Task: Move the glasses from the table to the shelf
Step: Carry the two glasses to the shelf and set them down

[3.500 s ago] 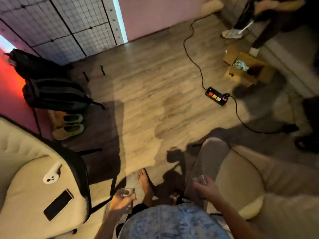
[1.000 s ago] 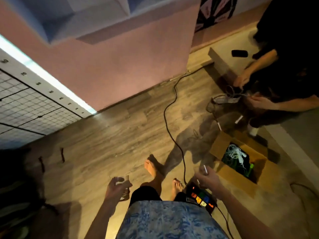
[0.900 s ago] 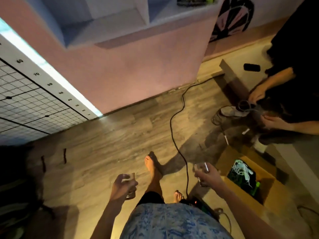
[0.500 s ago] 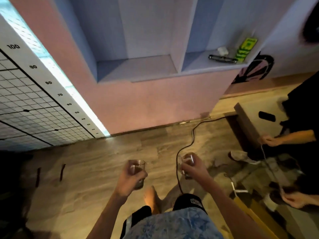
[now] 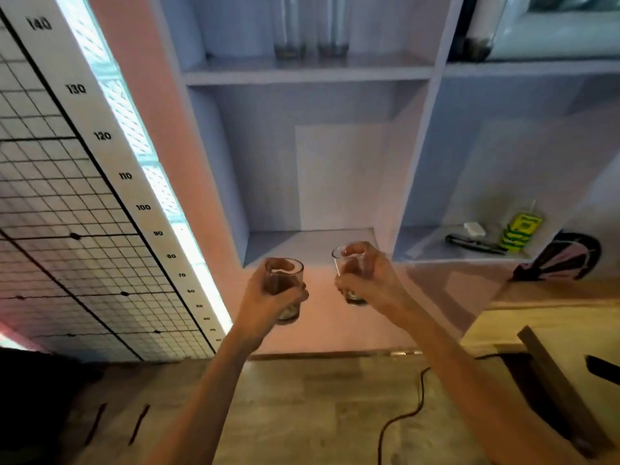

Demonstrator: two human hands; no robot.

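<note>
The left hand [image 5: 265, 297] curls its fingers round a short glass [image 5: 285, 283] and the right hand [image 5: 372, 283] grips a second glass [image 5: 349, 273] likewise, both upright in the air just in front of the lower shelf [image 5: 312, 243]; whether either holds liquid cannot be told. The compartment to the right holds a green packet [image 5: 519, 228], a small white thing [image 5: 474, 229] and a long dark object [image 5: 473, 243] too blurred to name. On the upper shelf [image 5: 302, 73] stand two tall glasses [image 5: 290, 28], their tops cut off.
</note>
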